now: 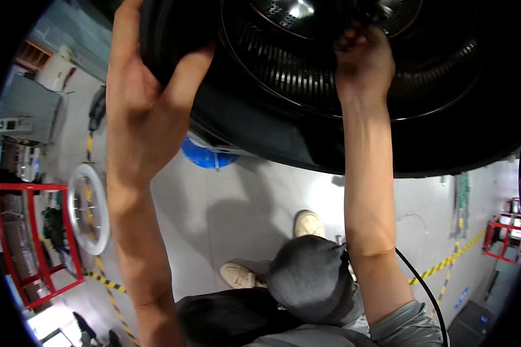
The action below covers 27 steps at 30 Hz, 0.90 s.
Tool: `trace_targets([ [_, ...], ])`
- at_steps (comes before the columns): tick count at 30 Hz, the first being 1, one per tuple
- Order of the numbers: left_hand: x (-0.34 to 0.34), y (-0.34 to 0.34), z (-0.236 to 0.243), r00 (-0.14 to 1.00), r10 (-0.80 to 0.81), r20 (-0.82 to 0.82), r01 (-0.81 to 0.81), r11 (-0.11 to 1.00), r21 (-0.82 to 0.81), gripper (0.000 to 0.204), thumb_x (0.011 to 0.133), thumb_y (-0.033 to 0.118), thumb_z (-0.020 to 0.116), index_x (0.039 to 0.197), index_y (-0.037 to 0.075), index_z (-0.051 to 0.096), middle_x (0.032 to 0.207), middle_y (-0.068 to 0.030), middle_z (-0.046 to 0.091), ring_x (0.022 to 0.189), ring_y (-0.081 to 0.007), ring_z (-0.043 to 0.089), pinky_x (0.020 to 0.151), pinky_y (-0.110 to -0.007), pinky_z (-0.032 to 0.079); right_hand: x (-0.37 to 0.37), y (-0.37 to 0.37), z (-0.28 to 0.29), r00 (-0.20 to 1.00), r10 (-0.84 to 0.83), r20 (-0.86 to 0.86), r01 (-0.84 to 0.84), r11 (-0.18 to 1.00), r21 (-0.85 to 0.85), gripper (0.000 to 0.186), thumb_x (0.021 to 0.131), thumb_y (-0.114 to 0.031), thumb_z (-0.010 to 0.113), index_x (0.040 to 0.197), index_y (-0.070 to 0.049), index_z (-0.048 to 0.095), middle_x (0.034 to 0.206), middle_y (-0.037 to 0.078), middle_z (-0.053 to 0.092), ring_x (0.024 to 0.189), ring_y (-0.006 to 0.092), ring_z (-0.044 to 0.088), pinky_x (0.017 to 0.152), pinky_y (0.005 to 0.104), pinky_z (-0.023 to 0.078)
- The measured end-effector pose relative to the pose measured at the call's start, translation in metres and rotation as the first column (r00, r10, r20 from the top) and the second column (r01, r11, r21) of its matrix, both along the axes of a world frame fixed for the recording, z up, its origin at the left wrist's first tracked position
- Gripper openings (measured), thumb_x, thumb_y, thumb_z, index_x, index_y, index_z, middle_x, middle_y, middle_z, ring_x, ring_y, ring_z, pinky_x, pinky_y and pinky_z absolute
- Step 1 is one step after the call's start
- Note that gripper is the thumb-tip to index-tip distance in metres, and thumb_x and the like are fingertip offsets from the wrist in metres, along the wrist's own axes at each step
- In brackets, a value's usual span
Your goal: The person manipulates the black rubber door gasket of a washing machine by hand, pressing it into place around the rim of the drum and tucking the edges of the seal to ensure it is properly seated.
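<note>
Above me is a wide round opening with a black rim (272,141), and inside it sits a shiny metal drum (283,78) with rows of slots. My left hand (147,110) wraps round a thick dark curved part (176,40) at the opening's left side, thumb on the near face and fingers behind it. Reaching into the drum, my right hand (367,61) has its fingers curled beside a dark shape close to the perforated metal centre (298,11). Shadow and the hand itself hide what those fingers hold, if anything.
Left on the floor stand a red metal frame (37,188) and a white ring (88,209). A blue round object (208,153) lies below the rim. Yellow-black tape (104,281) crosses the floor. A black cable (425,286) hangs beside my right arm. Another red frame (503,240) stands far right.
</note>
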State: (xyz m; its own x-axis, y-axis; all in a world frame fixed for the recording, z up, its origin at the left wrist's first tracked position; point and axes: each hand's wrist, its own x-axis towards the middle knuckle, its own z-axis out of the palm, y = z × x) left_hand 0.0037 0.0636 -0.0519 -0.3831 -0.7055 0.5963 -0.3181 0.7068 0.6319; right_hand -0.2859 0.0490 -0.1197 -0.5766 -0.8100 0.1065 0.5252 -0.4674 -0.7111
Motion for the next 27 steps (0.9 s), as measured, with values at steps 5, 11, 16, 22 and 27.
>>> trace_targets([
  [5,0.000,0.022,0.024,0.974,0.196,0.117,-0.202,0.978,0.049,0.038,0.090,0.014,0.077,0.121,0.000,0.058,0.110,-0.0073,0.066,0.096,-0.0164,0.063,0.086,-0.028,0.051,0.070,-0.004,0.009,0.741,0.313,-0.593,-0.298,0.946,0.127,0.023,0.099,-0.009,0.056,0.114,0.000,0.070,0.104,0.009,0.073,0.092,0.0171,0.067,0.083,0.0308,0.052],
  [11,0.003,0.025,0.045,0.942,0.134,0.309,-0.154,0.987,0.042,0.044,0.091,0.029,0.077,0.121,0.001,0.059,0.111,-0.0097,0.064,0.102,-0.0171,0.061,0.088,-0.031,0.049,0.112,0.024,0.008,0.611,0.074,-0.788,-0.164,0.986,-0.034,0.024,0.096,-0.017,0.057,0.101,0.000,0.073,0.096,0.024,0.071,0.089,0.0394,0.069,0.081,0.0444,0.054],
  [16,0.011,0.010,0.067,0.882,-0.009,-0.471,0.210,0.903,0.375,0.034,0.103,0.022,0.058,0.132,0.005,0.062,0.120,-0.0096,0.066,0.106,-0.0201,0.063,0.096,-0.037,0.051,0.122,0.028,0.001,0.501,0.084,-0.862,-0.176,0.984,-0.007,0.026,0.095,-0.008,0.055,0.113,0.001,0.070,0.108,0.024,0.071,0.096,0.0338,0.068,0.084,0.0363,0.053],
  [22,0.050,-0.042,0.072,0.973,0.224,-0.061,-0.187,0.912,0.365,0.029,0.098,0.022,0.067,0.117,0.001,0.068,0.105,-0.0090,0.070,0.098,-0.0179,0.065,0.090,-0.039,0.053,0.100,0.024,-0.012,0.469,0.250,-0.847,-0.017,0.961,0.274,0.030,0.086,-0.014,0.060,0.108,0.005,0.067,0.109,0.027,0.066,0.104,0.0431,0.064,0.090,0.0466,0.053],
  [27,0.071,-0.065,0.082,0.983,0.183,-0.016,-0.161,0.902,0.400,0.035,0.092,0.024,0.074,0.116,-0.001,0.068,0.104,-0.0096,0.070,0.097,-0.0206,0.066,0.085,-0.039,0.055,0.066,0.035,-0.033,0.429,0.384,-0.817,-0.052,0.914,0.403,0.024,0.084,-0.008,0.061,0.103,0.005,0.069,0.111,0.028,0.068,0.106,0.0436,0.064,0.095,0.0481,0.051],
])
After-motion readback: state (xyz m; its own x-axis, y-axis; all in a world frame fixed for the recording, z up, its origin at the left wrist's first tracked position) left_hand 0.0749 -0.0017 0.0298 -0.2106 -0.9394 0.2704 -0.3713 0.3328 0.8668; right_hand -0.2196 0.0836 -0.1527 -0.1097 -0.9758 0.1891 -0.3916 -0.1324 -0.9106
